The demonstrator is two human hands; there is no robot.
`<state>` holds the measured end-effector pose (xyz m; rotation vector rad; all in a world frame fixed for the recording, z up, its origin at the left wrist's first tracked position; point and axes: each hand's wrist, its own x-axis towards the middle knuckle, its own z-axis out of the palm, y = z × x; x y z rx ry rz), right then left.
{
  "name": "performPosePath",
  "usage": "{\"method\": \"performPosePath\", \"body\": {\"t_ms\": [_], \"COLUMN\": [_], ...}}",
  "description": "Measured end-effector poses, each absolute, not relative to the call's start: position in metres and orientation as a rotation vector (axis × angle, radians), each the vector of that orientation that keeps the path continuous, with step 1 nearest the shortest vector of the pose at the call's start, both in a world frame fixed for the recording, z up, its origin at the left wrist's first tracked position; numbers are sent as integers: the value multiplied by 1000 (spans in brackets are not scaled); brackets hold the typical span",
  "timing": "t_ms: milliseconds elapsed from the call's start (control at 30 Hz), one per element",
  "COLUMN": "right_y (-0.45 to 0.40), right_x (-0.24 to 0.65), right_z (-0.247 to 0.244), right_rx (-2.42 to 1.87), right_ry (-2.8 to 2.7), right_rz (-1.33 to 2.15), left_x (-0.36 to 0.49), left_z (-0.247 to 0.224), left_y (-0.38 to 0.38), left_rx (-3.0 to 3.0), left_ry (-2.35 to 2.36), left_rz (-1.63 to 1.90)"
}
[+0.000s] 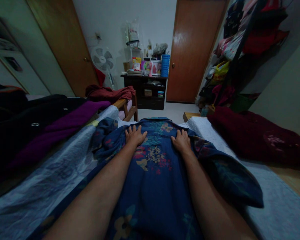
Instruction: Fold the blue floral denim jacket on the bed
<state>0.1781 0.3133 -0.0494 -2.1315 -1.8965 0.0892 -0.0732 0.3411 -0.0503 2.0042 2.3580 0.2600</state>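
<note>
A dark blue floral shirt (pixel 155 186) lies spread out in front of me, its collar end at the far side. On its upper left part, my left hand (pixel 135 135) rests flat with fingers spread. My right hand (pixel 181 141) presses flat on the upper right part, fingers apart. Neither hand grips the cloth. The left sleeve is bunched beyond my left hand, and the right sleeve spreads out to the right. Under the shirt is a pale patterned cloth (pixel 277 200).
Black and purple garments (pixel 57 123) lie along the left. A maroon garment (pixel 260 136) sits at the right. Farther off are a wooden frame with a red cloth (pixel 110 92), a fan (pixel 103 60), a dark cabinet (pixel 150 103), a door (pixel 193 53) and hanging clothes (pixel 262 40).
</note>
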Motion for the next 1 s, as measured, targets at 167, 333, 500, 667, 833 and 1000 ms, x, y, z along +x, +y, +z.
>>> {"method": "performPosePath", "body": {"t_ms": [167,333,500,667,833,1000], "right_y": [318,330,350,359,363,353], "right_x": [162,143,169,199,210,240], "right_z": [-46,-44,-43,-40,-24,12], "right_rx": [-1794,-1707,-1935,-2145,-2187,-2281], "right_ry": [-2136,-2301,-2308,-2231,-2367,-2425], "right_rz": [66,180,184,81,77,0], "left_x": [-68,-68,-68,-68,-70,-69], "left_z": [-49,-47,-46,-47,-50,-50], "left_y": [336,333,333,335,336,335], "left_rx": [2072,2082,2020,2023,2033,2037], "left_ry": [2305,2283,2296,2302,2309,2311], "left_rz": [273,292,253,256,280,291]}}
